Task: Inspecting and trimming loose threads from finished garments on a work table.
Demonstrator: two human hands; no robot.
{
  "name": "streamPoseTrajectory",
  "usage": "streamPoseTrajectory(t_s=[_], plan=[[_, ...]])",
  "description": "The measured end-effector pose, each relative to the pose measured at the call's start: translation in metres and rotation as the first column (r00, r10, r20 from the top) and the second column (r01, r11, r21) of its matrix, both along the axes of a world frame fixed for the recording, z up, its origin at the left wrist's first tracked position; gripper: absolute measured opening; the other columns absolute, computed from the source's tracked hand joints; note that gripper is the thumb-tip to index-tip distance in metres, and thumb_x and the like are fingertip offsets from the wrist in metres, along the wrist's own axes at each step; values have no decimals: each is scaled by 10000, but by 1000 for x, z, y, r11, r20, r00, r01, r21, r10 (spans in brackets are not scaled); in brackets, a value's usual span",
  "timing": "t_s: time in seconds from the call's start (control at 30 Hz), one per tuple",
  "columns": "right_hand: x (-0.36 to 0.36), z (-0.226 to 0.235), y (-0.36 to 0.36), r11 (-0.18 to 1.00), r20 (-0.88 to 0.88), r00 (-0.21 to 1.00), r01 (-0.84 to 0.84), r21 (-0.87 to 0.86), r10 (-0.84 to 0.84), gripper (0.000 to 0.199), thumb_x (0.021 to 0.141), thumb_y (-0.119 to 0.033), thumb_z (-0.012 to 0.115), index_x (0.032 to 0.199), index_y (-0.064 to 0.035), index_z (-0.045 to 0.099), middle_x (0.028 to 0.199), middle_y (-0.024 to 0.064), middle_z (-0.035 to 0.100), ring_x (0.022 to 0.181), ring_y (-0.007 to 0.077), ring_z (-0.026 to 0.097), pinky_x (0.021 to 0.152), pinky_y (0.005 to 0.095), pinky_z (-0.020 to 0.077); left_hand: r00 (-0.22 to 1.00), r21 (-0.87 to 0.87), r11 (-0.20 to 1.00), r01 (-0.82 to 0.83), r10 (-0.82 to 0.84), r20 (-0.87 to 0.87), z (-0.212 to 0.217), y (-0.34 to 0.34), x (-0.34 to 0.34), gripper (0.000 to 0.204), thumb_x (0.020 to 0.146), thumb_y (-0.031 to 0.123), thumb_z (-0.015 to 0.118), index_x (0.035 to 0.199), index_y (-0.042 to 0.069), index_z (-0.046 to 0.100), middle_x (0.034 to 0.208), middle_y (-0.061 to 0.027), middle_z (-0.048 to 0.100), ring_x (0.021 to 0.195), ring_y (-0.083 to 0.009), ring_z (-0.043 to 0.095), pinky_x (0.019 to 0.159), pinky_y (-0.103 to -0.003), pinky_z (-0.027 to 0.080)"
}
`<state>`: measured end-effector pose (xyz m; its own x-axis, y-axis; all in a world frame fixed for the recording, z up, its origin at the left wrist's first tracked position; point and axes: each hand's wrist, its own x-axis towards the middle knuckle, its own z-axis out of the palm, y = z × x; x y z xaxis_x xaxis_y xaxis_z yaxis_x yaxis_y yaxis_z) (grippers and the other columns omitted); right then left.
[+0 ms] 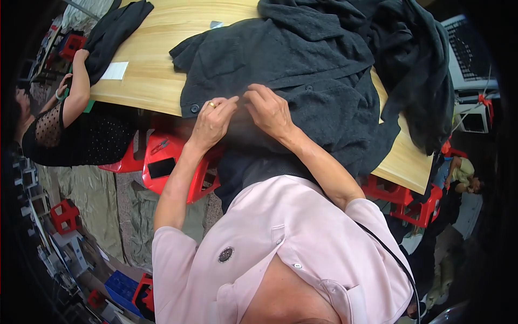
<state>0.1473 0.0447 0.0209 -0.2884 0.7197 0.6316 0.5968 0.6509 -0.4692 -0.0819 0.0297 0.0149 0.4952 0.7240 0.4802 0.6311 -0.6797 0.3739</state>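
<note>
A dark grey buttoned knit cardigan (270, 56) lies spread over the wooden table in front of me, its near edge hanging toward my lap. Two of its dark buttons show: one button (195, 108) beside my left hand, another button (309, 88) beyond my right. My left hand (213, 123), with a ring on one finger, has its fingertips pinched together just above the near edge. Close to it, my right hand (268, 110) is also pinched, fingers bent. A small gap separates the two hands. Blur hides whatever the fingertips hold, if anything.
More dark garments (413, 70) are heaped at the right of the table (156, 43). At left, another person (75, 113) handles a dark garment (116, 35) near a white paper (115, 71). A red stool (156, 181) by my left forearm bears a black phone-like slab (162, 168) and small snips (159, 146).
</note>
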Motion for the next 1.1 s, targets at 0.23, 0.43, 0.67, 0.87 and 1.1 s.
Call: streamPoseTrajectory(t_s=[0.23,0.43,0.67,0.87,1.1], plan=[[85,-10,-7,987,144,989,48,-150,-26,258,884,-160,860,1117,-58,814,1065,88,745,1000,309,701,1027,458,550,983,75,982,-174,177,-45,18,1,39,273,921,237,874,1066,74,710,1037,-91,754,1013,-319,718,907,-456,533],[78,2,-12,995,325,945,0,-95,31,259,933,-138,800,1181,-65,800,1060,74,725,1029,282,695,969,435,553,959,79,981,-178,191,-208,7,42,100,200,937,95,792,1131,53,768,1016,-90,731,1008,-324,731,881,-448,594],[80,-25,-6,998,143,990,10,60,-18,250,877,-31,723,1119,-52,782,1031,73,731,988,273,701,914,409,564,957,-196,970,-146,189,221,-4,45,117,130,951,101,782,1061,49,827,1044,-104,789,991,-339,729,871,-459,574],[84,-24,-3,996,160,987,-39,75,26,178,871,-22,730,1044,-44,770,987,70,732,943,265,708,833,385,576,904,-498,860,-107,293,312,-11,50,117,154,1017,99,745,1130,6,795,1058,-150,825,1009,-287,783,909,-410,593],[98,-19,13,983,47,999,7,182,-15,104,894,-35,717,997,-38,731,808,88,681,759,272,729,646,400,608,882,-577,816,-3,274,383,-9,52,116,183,1048,117,731,1155,-12,807,1061,-139,840,1014,-245,803,916,-380,606]])
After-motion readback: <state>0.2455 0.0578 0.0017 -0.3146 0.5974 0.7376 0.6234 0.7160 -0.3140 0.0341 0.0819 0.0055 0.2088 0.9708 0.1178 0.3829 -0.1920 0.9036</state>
